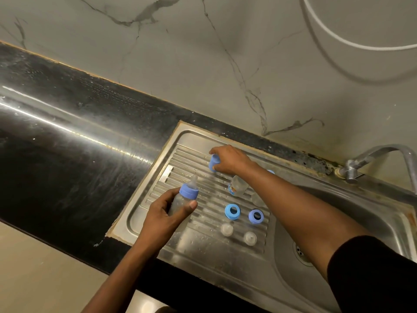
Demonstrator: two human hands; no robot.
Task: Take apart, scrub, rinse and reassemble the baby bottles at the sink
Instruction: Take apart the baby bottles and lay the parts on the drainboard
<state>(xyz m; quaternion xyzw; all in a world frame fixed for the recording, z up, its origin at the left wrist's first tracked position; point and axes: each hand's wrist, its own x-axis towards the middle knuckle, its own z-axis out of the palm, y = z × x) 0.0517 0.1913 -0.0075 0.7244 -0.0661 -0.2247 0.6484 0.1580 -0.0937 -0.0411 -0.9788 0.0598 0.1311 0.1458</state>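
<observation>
Steel makes up the sink unit (225, 263), set into a black table (67, 132) with its ribbed drainboard (203, 224) at the middle of the view and the basin (338, 222) off at four o'clock, a tap (370, 154) arching over it from three o'clock. On the drainboard, the left hand (167, 213) is curled firmly around the clear body of an assembled baby bottle (182, 197), thumb pressed across its front; the bottle's long axis runs from seven o'clock up to one o'clock, with its blue collar and clear teat pointing away toward one o'clock. At one o'clock from that bottle, the right hand (230, 159) reaches across with its fingers closed over a blue cap (214, 163), gripping it from above right at the drainboard surface; whether the cap touches the steel I cannot tell. Just under the right wrist lies a second clear bottle body (237, 185) with a printed label, tilted with its long axis running roughly seven to one o'clock, free of both hands. At four o'clock from the held bottle two blue rings (232, 211) sit side by side, openings up, and just below them two clear teats (226, 229) rest on the ribs, all well apart from either hand.
</observation>
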